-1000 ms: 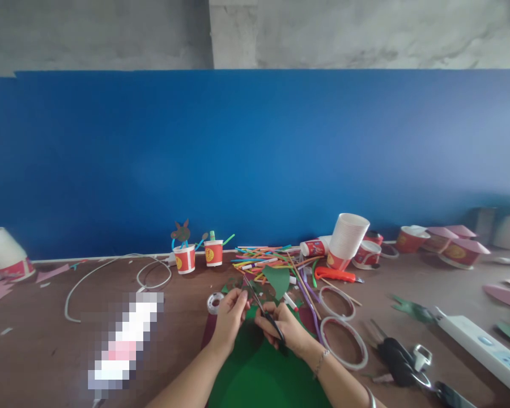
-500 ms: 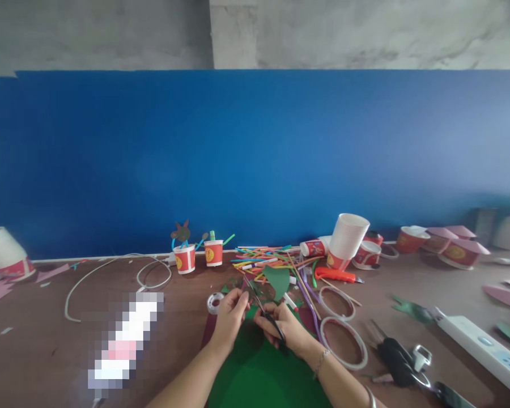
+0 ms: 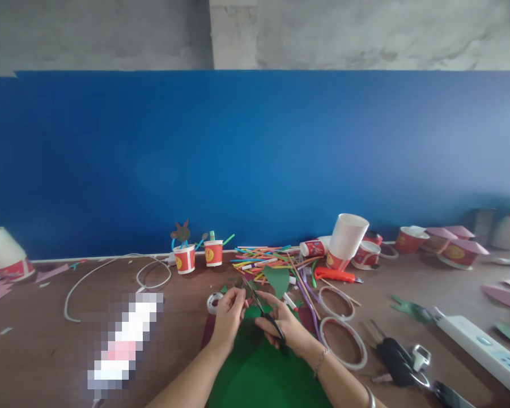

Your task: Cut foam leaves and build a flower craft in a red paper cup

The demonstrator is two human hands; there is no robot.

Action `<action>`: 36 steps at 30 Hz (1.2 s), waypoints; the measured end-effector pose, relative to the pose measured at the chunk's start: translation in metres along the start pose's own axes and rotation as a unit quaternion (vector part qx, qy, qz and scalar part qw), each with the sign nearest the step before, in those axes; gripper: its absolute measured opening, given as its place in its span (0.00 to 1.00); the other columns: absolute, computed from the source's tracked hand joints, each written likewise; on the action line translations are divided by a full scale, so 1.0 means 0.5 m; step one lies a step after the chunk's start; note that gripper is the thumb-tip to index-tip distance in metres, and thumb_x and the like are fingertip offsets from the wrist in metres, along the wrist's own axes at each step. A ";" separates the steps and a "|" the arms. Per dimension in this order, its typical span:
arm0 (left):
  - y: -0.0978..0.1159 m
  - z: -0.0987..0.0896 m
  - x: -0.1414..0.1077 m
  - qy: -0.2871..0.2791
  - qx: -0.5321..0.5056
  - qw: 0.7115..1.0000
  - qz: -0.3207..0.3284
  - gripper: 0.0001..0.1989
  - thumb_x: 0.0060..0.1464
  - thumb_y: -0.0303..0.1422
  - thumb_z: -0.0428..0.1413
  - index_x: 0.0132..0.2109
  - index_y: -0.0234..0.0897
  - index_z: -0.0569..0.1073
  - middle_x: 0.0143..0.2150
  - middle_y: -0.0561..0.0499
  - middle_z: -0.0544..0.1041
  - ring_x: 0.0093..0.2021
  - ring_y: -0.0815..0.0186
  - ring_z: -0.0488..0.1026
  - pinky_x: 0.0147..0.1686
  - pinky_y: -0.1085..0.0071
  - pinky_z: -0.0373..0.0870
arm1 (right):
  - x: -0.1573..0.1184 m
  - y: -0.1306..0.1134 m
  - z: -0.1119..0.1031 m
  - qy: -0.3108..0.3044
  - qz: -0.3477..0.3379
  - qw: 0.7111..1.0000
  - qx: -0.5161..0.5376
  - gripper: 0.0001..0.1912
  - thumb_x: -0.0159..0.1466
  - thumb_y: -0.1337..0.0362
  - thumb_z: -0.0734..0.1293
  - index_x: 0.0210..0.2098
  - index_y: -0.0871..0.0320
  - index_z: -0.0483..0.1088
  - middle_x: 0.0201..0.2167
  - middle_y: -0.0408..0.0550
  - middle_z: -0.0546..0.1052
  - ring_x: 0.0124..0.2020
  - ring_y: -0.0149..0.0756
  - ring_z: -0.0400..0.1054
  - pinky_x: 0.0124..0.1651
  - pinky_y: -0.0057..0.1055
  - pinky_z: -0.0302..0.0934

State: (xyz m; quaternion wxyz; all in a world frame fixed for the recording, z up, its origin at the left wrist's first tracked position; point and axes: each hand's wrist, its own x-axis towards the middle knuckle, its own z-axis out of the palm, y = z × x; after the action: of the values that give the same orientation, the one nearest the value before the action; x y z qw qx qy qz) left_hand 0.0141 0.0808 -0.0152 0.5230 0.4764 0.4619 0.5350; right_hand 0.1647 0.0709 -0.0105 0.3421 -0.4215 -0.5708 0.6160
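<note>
Black-handled scissors are in my right hand, their blades pointing up and left toward my left hand. The fingers of my left hand are pinched together near the blade tips; whatever they hold is too small to make out. Both hands are above a green sheet at the table's front. Just beyond them lie a cut green piece and small green scraps. A roll of clear tape rests left of my left hand.
Coloured straws, stacked white cups and an orange cutter lie behind. Tape rings, a second pair of scissors and a power strip are at right. Two decorated cups stand back left.
My right index finger has lifted and straightened along the scissors. Both hands otherwise stay nearly in place.
</note>
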 end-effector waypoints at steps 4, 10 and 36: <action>-0.001 -0.001 0.001 -0.009 0.009 1.000 0.000 0.19 0.52 0.47 0.50 0.24 0.36 0.63 0.15 0.60 0.56 0.15 0.76 0.50 0.16 0.78 0.44 | -0.003 -0.008 0.006 0.006 -0.005 1.000 0.014 0.43 0.52 0.57 0.69 0.60 0.62 0.45 0.09 0.32 0.65 0.09 0.24 0.56 0.12 0.18 0.51; -0.005 -0.001 0.002 -0.014 0.027 0.999 0.015 0.19 0.51 0.47 0.51 0.24 0.36 0.63 0.15 0.60 0.57 0.15 0.75 0.51 0.17 0.77 0.46 | -0.007 -0.020 0.011 0.009 -0.005 1.000 0.019 0.42 0.51 0.58 0.70 0.58 0.60 0.47 0.11 0.32 0.67 0.11 0.25 0.59 0.13 0.18 0.52; 0.001 0.003 0.001 -0.003 0.017 1.000 -0.001 0.20 0.48 0.50 0.53 0.23 0.36 0.63 0.14 0.60 0.57 0.14 0.76 0.51 0.15 0.77 0.45 | -0.003 -0.002 0.007 0.037 0.020 0.999 0.002 0.39 0.53 0.56 0.68 0.57 0.64 0.50 0.11 0.33 0.65 0.11 0.24 0.57 0.13 0.19 0.50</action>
State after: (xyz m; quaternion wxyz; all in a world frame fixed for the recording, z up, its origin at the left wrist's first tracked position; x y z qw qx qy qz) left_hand 0.0158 0.0812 -0.0145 0.5167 0.4862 0.4696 0.5255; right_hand 0.1623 0.0682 -0.0091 0.3513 -0.4550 -0.5477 0.6080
